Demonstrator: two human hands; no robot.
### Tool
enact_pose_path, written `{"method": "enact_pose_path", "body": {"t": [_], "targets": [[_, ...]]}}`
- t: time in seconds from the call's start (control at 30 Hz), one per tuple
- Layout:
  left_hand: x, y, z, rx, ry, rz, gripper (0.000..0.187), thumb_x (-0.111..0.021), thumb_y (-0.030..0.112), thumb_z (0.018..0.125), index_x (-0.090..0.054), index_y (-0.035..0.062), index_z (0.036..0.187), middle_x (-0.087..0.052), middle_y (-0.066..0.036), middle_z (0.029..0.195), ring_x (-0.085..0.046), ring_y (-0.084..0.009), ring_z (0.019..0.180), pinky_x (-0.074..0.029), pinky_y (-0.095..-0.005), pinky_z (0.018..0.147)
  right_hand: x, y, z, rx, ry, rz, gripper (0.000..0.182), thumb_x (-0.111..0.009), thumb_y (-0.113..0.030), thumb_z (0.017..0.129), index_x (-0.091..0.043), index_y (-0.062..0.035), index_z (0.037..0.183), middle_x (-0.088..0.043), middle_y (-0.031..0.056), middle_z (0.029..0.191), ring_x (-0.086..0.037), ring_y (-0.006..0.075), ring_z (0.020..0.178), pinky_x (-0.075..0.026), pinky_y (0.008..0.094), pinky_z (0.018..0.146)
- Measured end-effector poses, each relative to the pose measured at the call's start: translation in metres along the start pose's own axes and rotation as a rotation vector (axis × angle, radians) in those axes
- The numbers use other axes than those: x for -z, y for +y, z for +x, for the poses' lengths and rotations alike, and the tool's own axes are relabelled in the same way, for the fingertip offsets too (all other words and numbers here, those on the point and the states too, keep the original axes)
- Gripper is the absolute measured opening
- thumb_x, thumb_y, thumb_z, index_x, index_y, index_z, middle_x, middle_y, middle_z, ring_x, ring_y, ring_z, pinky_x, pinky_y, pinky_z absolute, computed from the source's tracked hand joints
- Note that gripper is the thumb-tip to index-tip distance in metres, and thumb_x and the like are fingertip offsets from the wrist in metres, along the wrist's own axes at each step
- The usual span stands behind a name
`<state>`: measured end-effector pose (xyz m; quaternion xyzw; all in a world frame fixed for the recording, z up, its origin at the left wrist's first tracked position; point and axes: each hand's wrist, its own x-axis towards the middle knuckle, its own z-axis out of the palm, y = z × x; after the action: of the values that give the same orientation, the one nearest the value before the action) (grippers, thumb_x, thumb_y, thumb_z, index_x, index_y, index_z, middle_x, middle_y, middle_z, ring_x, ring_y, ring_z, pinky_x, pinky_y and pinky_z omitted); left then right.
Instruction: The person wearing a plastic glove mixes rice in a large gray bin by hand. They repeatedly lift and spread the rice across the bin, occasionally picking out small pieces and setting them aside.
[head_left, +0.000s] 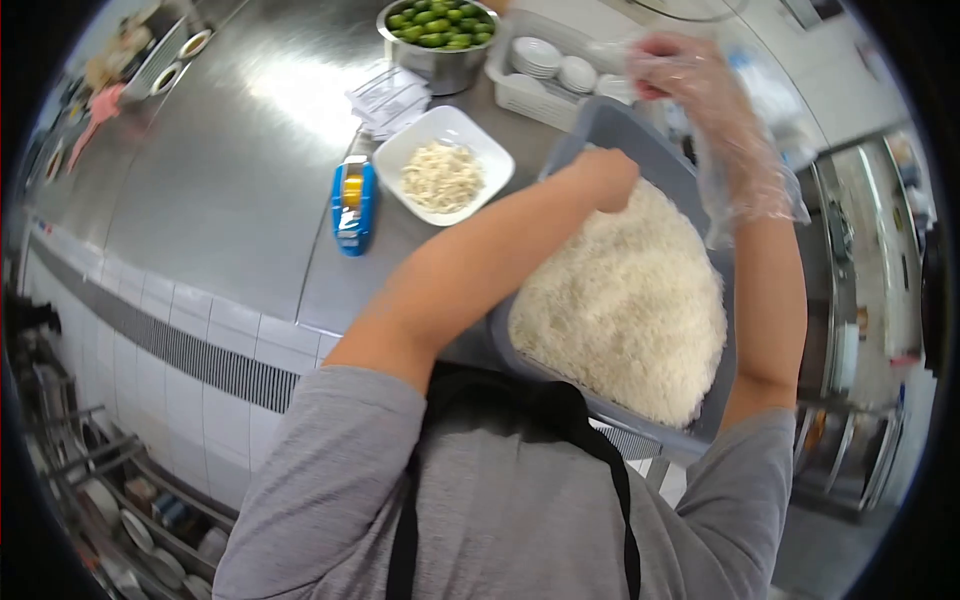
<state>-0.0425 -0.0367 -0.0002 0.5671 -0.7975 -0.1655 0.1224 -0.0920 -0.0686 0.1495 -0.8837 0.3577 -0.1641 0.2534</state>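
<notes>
Big pile of white shreds [620,310] is sitting in a gray tub [608,122] at the steel table's [230,190] near edge. The bare left hand [607,180] is hanging over the tub's far end, fingers curling in; can't tell if they're pinching anything. The right hand [685,75] is wearing a clear plastic glove [745,190] up by the tub's far edge, fingers bending but too blurry to call. A white bowl [490,150] is sitting left of the tub.
</notes>
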Motion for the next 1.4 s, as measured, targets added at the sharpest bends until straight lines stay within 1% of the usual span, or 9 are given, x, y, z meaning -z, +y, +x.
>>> {"method": "enact_pose_path", "body": {"t": [0.2, 0.37, 0.53, 0.73, 0.97, 1.03, 1.1, 1.17, 1.4], "targets": [[0.01, -0.003, 0.006, 0.075, 0.528, -0.631, 0.018, -0.055, 0.012, 0.073, -0.062, 0.0074, 0.089, -0.063, -0.01, 0.078, -0.06, -0.023, 0.072, -0.047, -0.0331, 0.065, 0.051, 0.139, -0.1, -0.459, 0.133, 0.529, 0.011, -0.049, -0.003, 0.076, -0.058, 0.0015, 0.082, -0.058, 0.0068, 0.072, -0.053, 0.0108, 0.055, -0.045, 0.0209, 0.055], [0.007, -0.005, 0.006, 0.067, 0.454, -0.611, 0.022, -0.058, 0.016, 0.073, -0.061, 0.0057, 0.093, -0.061, -0.006, 0.076, -0.059, -0.0175, 0.069, -0.046, -0.029, 0.063, -0.034, 0.241, -0.153, -0.301, -0.025, -0.539, 0.053, -0.05, -0.043, 0.082, -0.052, 0.0013, 0.111, -0.049, 0.0189, 0.119, -0.047, 0.0284, 0.11, -0.034, 0.0392, 0.093], [0.012, -0.005, 0.002, 0.077, 0.417, -0.621, 0.023, -0.059, 0.016, 0.072, -0.061, 0.0051, 0.092, -0.063, -0.009, 0.081, -0.06, -0.0197, 0.072, -0.048, -0.0306, 0.066, -0.117, 0.193, -0.141, -0.061, -0.023, -0.504, 0.058, -0.047, -0.049, 0.082, -0.046, -0.0055, 0.121, -0.041, 0.017, 0.128, -0.032, 0.0308, 0.123, -0.024, 0.0397, 0.102], [0.006, -0.012, 0.011, 0.069, 0.476, -0.668, 0.024, -0.059, 0.019, 0.072, -0.062, 0.0062, 0.093, -0.062, -0.006, 0.076, -0.059, -0.0148, 0.066, -0.047, -0.0286, 0.062, -0.102, 0.085, -0.185, -0.089, -0.578, -0.337, 0.038, -0.063, -0.016, 0.074, -0.055, -0.0075, 0.109, -0.052, 0.0132, 0.116, -0.046, 0.029, 0.11, -0.041, 0.0376, 0.091], [0.021, -0.004, 0.001, 0.044, 0.622, -0.722, 0.022, -0.061, 0.019, 0.069, -0.064, 0.0072, 0.088, -0.061, -0.008, 0.075, -0.059, -0.0189, 0.07, -0.047, -0.0308, 0.065, -0.063, 0.185, -0.129, -0.089, -0.033, -0.169, 0.026, -0.058, -0.015, 0.078, -0.058, -0.0054, 0.102, -0.06, 0.0166, 0.1, -0.055, 0.0311, 0.096, -0.041, 0.0367, 0.087], [0.038, -0.006, -0.002, 0.032, 0.664, -0.755, 0.022, -0.061, 0.02, 0.07, -0.064, 0.007, 0.087, -0.061, -0.006, 0.075, -0.059, -0.0183, 0.071, -0.048, -0.0301, 0.066, -0.074, 0.234, -0.099, 0.608, 0.11, -0.846, 0.032, -0.061, -0.024, 0.077, -0.057, -0.004, 0.102, -0.059, 0.0168, 0.1, -0.055, 0.0334, 0.093, -0.04, 0.04, 0.088], [0.068, -0.014, -0.018, 0.056, 0.605, -0.67, 0.023, -0.062, 0.021, 0.071, -0.065, 0.0071, 0.089, -0.062, -0.006, 0.076, -0.059, -0.0162, 0.071, -0.048, -0.029, 0.066, -0.104, 0.191, -0.079, 0.087, 0.211, -0.5, 0.04, -0.062, -0.033, 0.076, -0.057, -0.0052, 0.104, -0.055, 0.0182, 0.107, -0.053, 0.0339, 0.096, -0.04, 0.0426, 0.088], [0.093, -0.038, -0.046, 0.043, 0.701, -0.477, 0.024, -0.062, 0.022, 0.074, -0.065, 0.0074, 0.092, -0.063, -0.006, 0.079, -0.06, -0.0143, 0.073, -0.048, -0.0268, 0.065, -0.136, 0.151, -0.079, 0.138, 0.206, -0.53, 0.046, -0.062, -0.037, 0.074, -0.056, -0.0054, 0.107, -0.05, 0.0199, 0.114, -0.049, 0.0342, 0.103, -0.04, 0.0425, 0.088], [0.087, -0.216, -0.191, 0.429, 0.915, -0.04, 0.015, -0.061, 0.013, 0.076, -0.064, 0.0063, 0.089, -0.066, -0.006, 0.077, -0.063, -0.0175, 0.067, -0.048, -0.0274, 0.063, -0.116, 0.087, -0.186, 0.403, -0.403, -0.565, 0.038, -0.049, -0.031, 0.084, -0.052, -0.0112, 0.117, -0.041, 0.0163, 0.127, -0.039, 0.027, 0.118, -0.034, 0.0372, 0.099]]}}
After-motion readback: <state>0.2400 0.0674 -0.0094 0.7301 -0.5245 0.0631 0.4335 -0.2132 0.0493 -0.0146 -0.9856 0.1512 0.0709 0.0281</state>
